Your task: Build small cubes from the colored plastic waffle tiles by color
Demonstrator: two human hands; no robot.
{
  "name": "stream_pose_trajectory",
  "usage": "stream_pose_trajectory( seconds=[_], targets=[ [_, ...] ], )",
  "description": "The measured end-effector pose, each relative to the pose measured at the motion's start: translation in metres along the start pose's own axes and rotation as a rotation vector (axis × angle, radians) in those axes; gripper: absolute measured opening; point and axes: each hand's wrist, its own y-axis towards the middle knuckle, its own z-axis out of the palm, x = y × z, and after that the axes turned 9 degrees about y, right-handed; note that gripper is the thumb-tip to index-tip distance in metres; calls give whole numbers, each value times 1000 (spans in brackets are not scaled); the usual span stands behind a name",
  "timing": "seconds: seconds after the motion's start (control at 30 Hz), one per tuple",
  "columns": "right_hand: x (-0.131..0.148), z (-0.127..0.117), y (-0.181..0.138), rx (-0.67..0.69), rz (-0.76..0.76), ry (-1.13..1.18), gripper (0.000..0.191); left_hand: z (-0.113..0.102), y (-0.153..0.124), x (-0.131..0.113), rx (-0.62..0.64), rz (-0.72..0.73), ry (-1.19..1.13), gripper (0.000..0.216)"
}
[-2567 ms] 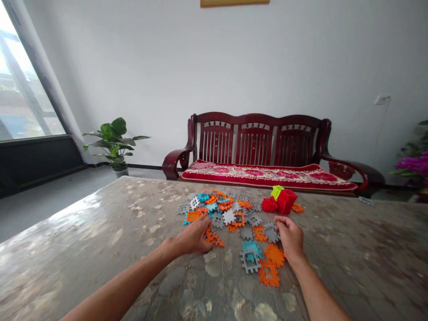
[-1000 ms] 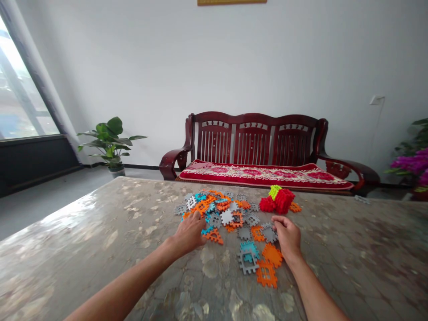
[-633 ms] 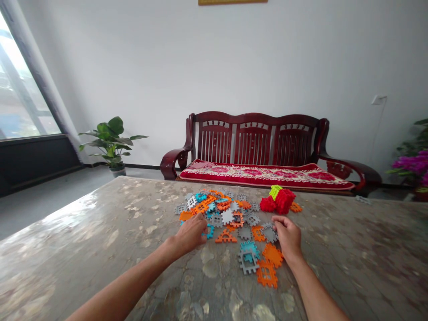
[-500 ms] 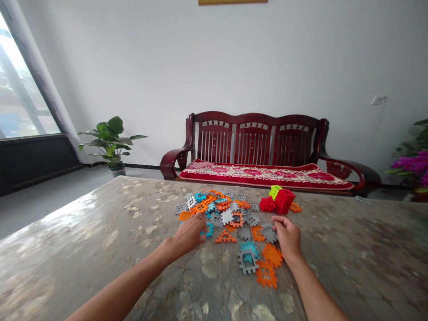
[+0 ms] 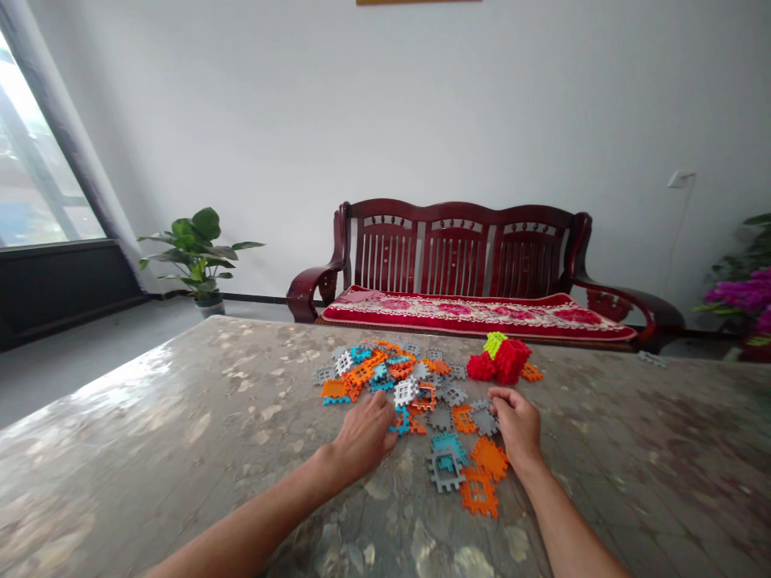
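My left hand (image 5: pixel 366 429) is curled low at the front of a pile of plastic interlocking tiles, its fingertips partly hidden. Against those fingers is a blue interlocking tile (image 5: pixel 400 421), overlapping an orange triangular piece (image 5: pixel 417 425). Just above it lies a pale grey window tile (image 5: pixel 405 392). My right hand (image 5: pixel 516 424) has its fingers closed at the right edge of a grey interlocking tile (image 5: pixel 484 417), next to an orange tile (image 5: pixel 463 419). Nearer to me are a grey open-frame tile (image 5: pixel 446 474), an orange solid tile (image 5: pixel 491 458) and an orange window tile (image 5: pixel 480 493).
Red bumpy blocks (image 5: pixel 511 361) with a yellow-green one (image 5: pixel 495 344) stand behind my right hand, beside an orange piece (image 5: pixel 532 372). A patterned cloth covers the table (image 5: pixel 198 433). Beyond it is a wooden bench (image 5: pixel 461 217); a potted plant (image 5: pixel 201 249) stands at left.
My left hand has moved right, and the blue tile has shifted right with it. A grey window tile now covers the pale solid tile. My right hand stays in place.
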Motion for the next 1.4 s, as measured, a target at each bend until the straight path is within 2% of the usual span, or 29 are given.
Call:
stream_pose_trajectory(
  seconds=[0.13,0.4,0.57,0.7,0.83,0.93,1.1,1.2,1.27,1.4],
  targets=[
    [1,0,0,-4,-20,-7,29,1,4,2,10,-10,47,24],
    [2,0,0,0,-8,-14,29,-6,7,0,51,57,121,17],
    [3,0,0,1,1,-26,30,-1,4,4,4,84,104,14],
    [4,1,0,-3,10,-19,30,-8,6,15,-67,76,67,13],
    [6,1,-1,0,14,-23,30,-24,23,30,-171,18,84,15],
    [6,1,-1,-1,16,-33,30,-29,45,39,-174,-25,110,16],
    [3,0,0,0,14,-37,30,-25,75,48,-173,-133,20,20],
    [1,0,0,15,12,-34,31,-22,78,54,-193,-179,-27,28],
    [-1,0,1,22,10,-35,31,-18,74,59,-250,-229,-87,34],
    [-4,0,3,63,15,-29,31,-3,58,76,-375,-444,-179,44]
  ],
)
